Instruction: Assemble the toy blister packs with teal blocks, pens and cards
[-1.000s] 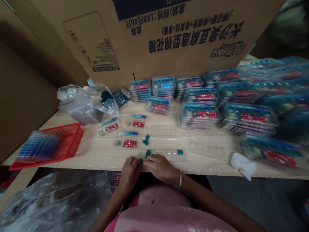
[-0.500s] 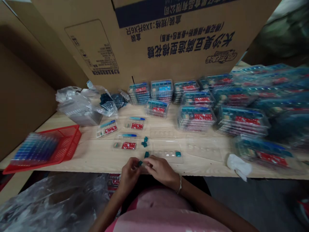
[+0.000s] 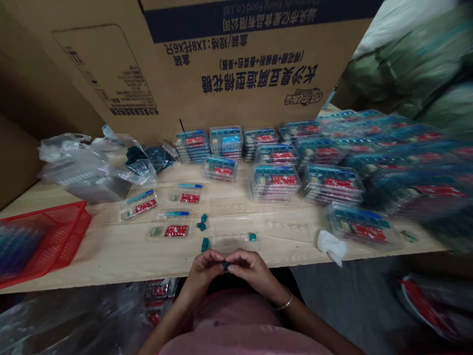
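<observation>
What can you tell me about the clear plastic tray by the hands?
A clear, thin moulded plastic tray lies flat on the pale wooden table, with a row of shallow pockets. One small teal piece sits toward its right end, and another teal piece lies by its left end.

It's a dim room with soft, flat light; the carton (image 3: pixel 240 64) bows at the wide view's edges, and the plastic packs (image 3: pixel 414 182) at right smear into blur.
</observation>
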{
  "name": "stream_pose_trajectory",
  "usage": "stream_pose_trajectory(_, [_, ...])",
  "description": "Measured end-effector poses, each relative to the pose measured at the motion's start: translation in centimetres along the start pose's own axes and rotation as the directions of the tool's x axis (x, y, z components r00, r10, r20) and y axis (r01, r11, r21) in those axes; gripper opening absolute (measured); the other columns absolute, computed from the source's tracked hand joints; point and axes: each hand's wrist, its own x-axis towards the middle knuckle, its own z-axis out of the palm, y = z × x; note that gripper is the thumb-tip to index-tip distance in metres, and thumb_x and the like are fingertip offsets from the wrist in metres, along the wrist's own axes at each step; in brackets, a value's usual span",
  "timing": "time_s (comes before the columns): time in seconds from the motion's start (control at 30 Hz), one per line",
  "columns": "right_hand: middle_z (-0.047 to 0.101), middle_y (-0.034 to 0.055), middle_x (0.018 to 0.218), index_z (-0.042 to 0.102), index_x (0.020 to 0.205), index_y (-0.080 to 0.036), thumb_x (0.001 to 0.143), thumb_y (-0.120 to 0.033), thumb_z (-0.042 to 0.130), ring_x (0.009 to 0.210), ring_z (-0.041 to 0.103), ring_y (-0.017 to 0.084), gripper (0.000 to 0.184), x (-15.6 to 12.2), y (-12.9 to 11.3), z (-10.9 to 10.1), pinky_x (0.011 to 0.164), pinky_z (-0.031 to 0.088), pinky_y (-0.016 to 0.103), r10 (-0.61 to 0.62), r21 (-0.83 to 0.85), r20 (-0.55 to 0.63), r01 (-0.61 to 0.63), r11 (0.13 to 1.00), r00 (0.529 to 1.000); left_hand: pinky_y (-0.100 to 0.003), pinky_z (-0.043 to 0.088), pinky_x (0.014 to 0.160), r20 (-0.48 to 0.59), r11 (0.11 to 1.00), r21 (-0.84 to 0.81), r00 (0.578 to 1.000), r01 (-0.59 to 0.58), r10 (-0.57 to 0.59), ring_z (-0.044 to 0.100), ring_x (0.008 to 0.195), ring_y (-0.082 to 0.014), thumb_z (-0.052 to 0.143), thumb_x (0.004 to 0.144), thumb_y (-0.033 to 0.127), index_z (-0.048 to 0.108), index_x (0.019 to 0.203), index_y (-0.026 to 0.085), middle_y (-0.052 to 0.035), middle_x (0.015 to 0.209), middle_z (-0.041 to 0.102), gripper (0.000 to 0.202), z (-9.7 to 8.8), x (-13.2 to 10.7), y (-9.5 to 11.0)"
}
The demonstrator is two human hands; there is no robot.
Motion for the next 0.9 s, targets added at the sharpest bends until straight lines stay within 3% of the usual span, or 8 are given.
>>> stream_pose_trajectory(0.13, [0.068, 0.0033, 0.080, 0.066, 0.086, -0.017, 0.076, -0.039, 0.067, 0.074, 0.064, 0.016, 0.025, -0.4, 0.5, -0.4, 0.071, 0.050, 0.031, 0.010, 0.017, -0.083, -0.008, 1.000, 0.997, -0.022, 0.045, 0.060, 0.021, 0.977, -0.167, 0.991, 0.134, -0.133, 0.057, 0.057, -0.0093, 0.082, 0.051, 0.023, 0.061, 0.069, 0.016, 0.0023, 0.062, 0.064, 0.028, 0.9, 0.2, 0.2])
stream_pose_trajectory(0.3, [0.066, 0.0011, 0.071, 0.063, 0.079, -0.018, 0.077, -0.046, 0.066, 0.066, 0.062, 0.014, 0.029, -0.5, 0.0, -0.2, 0.064, 0.049, 0.028, -0.001, 0.060, -0.101, 0.007, 0.998, 0.995, -0.023, 0.047, 0.060, 0.038, 0.999, -0.031, 0.998, 0.045, -0.044, 0.060, 0.057, -0.0108, 0.082, 0.055, 0.031, 0.063, 0.071, 0.015, 0.0007, 0.061, 0.067, 0.030, 1.3, 0.0, 0.9])
stream_pose_trajectory(0.5, [0.063, 0.0006, 0.071, 0.060, 0.080, -0.017, 0.075, -0.046, 0.067, 0.067, 0.059, 0.013, 0.031, -0.8, -1.1, -0.6, 0.066, 0.046, 0.027, 0.054, 0.121, -0.011, -0.052, 0.991, 0.998, -0.024, 0.045, 0.055, 0.091, 0.996, 0.077, 0.995, -0.055, 0.048, 0.057, 0.052, -0.0113, 0.081, 0.055, 0.045, 0.060, 0.064, 0.015, 0.0000, 0.056, 0.065, 0.037, 1.1, 0.0, 0.7])
stream_pose_trajectory(0.63, [0.059, -0.0017, 0.067, 0.054, 0.073, -0.018, 0.073, -0.047, 0.070, 0.061, 0.054, 0.011, 0.033, -1.4, -1.6, -0.9, 0.060, 0.043, 0.024, 0.085, 0.141, 0.028, -0.089, 0.986, 0.996, -0.023, 0.043, 0.053, 0.169, 0.955, 0.229, 0.974, -0.190, 0.153, 0.054, 0.052, -0.0107, 0.074, 0.065, 0.047, 0.060, 0.064, 0.016, -0.0003, 0.057, 0.063, 0.035, 1.0, 0.0, 0.3])
stream_pose_trajectory(0.7, [0.057, -0.0025, 0.067, 0.053, 0.074, -0.018, 0.075, -0.045, 0.068, 0.059, 0.051, 0.010, 0.031, -1.4, -2.0, -1.6, 0.056, 0.041, 0.022, 0.046, 0.068, 0.059, -0.050, 0.996, 0.997, -0.024, 0.045, 0.059, 0.232, 0.892, 0.341, 0.947, -0.295, 0.224, 0.057, 0.061, -0.0128, 0.071, 0.070, 0.043, 0.064, 0.073, 0.016, -0.0020, 0.066, 0.065, 0.028, 0.8, 0.3, 0.3])
stream_pose_trajectory(0.77, [0.057, -0.0015, 0.069, 0.053, 0.074, -0.019, 0.080, -0.038, 0.062, 0.063, 0.052, 0.011, 0.022, -0.9, -2.6, -2.8, 0.059, 0.041, 0.023, -0.082, -0.160, 0.041, 0.087, 0.983, 0.996, -0.028, 0.048, 0.071, 0.291, 0.777, 0.467, 0.903, -0.423, 0.316, 0.061, 0.078, -0.0167, 0.069, 0.072, 0.034, 0.067, 0.088, 0.018, -0.0050, 0.084, 0.067, 0.022, 0.6, 0.8, 0.0])
stream_pose_trajectory(0.83, [0.058, 0.0012, 0.076, 0.055, 0.076, -0.019, 0.085, -0.027, 0.055, 0.072, 0.053, 0.014, 0.012, 0.2, -3.1, -4.4, 0.067, 0.043, 0.026, -0.249, -0.494, 0.050, 0.241, 0.835, 0.967, -0.033, 0.048, 0.081, 0.351, 0.604, 0.597, 0.849, -0.528, 0.395, 0.060, 0.090, -0.0196, 0.066, 0.073, 0.022, 0.067, 0.094, 0.021, -0.0067, 0.095, 0.066, 0.021, 0.4, 1.6, -0.5])
stream_pose_trajectory(0.9, [0.058, 0.0029, 0.079, 0.056, 0.077, -0.019, 0.087, -0.018, 0.051, 0.078, 0.053, 0.016, 0.012, 1.6, -3.5, -5.8, 0.073, 0.043, 0.029, -0.338, -0.742, 0.148, 0.330, 0.583, 0.930, -0.034, 0.049, 0.081, 0.413, 0.413, 0.700, 0.802, -0.583, 0.432, 0.059, 0.090, -0.0204, 0.060, 0.073, 0.011, 0.067, 0.088, 0.021, -0.0069, 0.094, 0.066, 0.019, 0.2, 2.3, -1.3])
